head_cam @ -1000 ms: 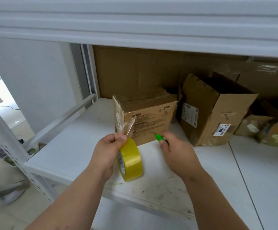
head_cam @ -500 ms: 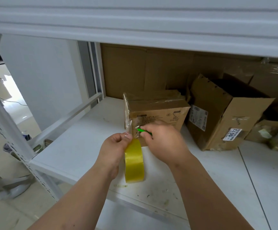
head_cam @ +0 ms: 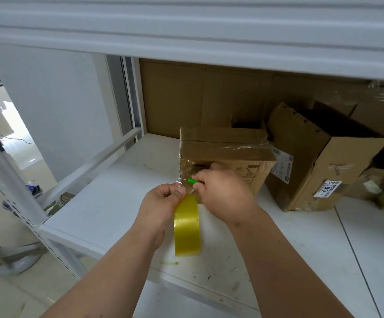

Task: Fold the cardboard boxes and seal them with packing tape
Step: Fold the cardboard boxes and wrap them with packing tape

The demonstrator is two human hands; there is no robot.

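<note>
I see a tape roll (head_cam: pixel 187 228) that is yellow, smooth and shiny. The small box (head_cam: pixel 226 154) is brown cardboard, dull, with clear shiny tape (head_cam: pixel 250 146) crinkled on top. The open box (head_cam: pixel 321 161) is rough, worn cardboard with a paper label (head_cam: pixel 327 188). The shelf (head_cam: pixel 108 203) looks like white painted metal, smooth but scuffed and stained. The little green tool (head_cam: pixel 192 180) looks like plastic.

Both forearms were bare from wrist to the bottom of the view, with no sleeve showing. The left hand (head_cam: pixel 161 204) and right hand (head_cam: pixel 220 193) wore no gloves. No ring or watch seemed visible, though the fingers were partly hidden.
</note>
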